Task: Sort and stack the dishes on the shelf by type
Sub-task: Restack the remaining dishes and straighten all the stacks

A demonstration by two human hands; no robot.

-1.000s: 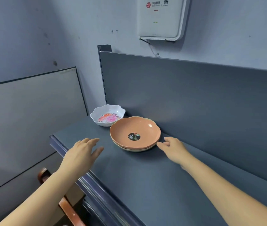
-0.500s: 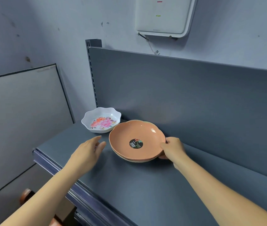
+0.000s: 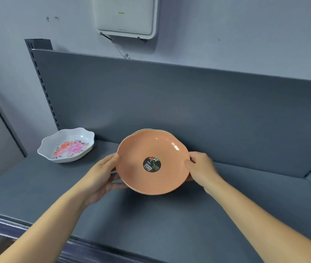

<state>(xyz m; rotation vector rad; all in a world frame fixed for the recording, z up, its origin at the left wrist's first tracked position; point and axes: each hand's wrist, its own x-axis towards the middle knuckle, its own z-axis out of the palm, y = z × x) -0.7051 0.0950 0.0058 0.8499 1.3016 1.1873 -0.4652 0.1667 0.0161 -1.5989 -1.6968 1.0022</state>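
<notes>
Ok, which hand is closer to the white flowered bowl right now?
Left. The left hand grips the left rim of the orange plate, just right of the white flowered bowl; the right hand grips the opposite rim, beyond the plate.

Illegible sticker print, orange plate

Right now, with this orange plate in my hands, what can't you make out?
Head view only:
Dishes under the orange plate: it covers them; only a pale rim peeks out, count unknown.
Fingers of the left hand and right hand beneath the plate: mostly hidden by it.
Small print on the sticker: too small.
Top of the white wall box: cut off by the frame edge.
</notes>
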